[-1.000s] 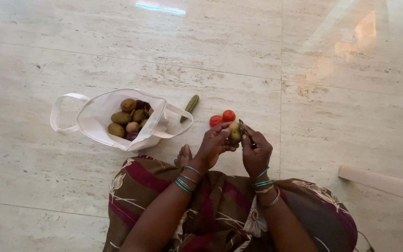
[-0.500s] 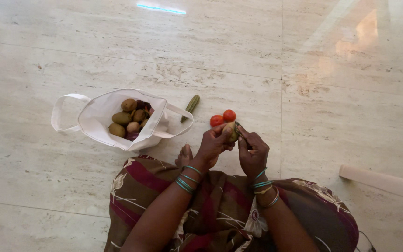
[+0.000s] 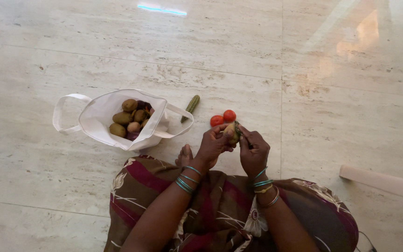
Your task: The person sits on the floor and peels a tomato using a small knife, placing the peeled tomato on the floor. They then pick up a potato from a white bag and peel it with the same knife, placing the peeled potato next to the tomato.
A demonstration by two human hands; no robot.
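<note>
We hold a small yellowish-green vegetable (image 3: 232,132) between our two hands, just above the marble floor (image 3: 304,56) and a little in front of our knees; what kind of vegetable it is we cannot tell for sure, it may be a small potato or a similar thing. Our left hand (image 3: 214,143) closes around its lower left side, with the thumb and the fingertips pressing on it, so this hand carries it. Our right hand (image 3: 253,148) comes to it from the right, with the fingers bent and touching its top end, where a dark bit shows; whether this is a stalk or a small tool, the view does not let us say. The vegetable seems to stand with its long axis nearly upright, slightly tilted away from us. Just behind it, on the floor, lie two red tomatoes (image 3: 223,118), touching each other. Further to the left lies a small green ridged gourd (image 3: 191,105), pointing obliquely away from us. Beside this one stands an open white cloth bag (image 3: 100,122) with brown potatoes (image 3: 126,119) and something dark purple inside. Our lap is covered by a brown patterned garment (image 3: 220,210).
</note>
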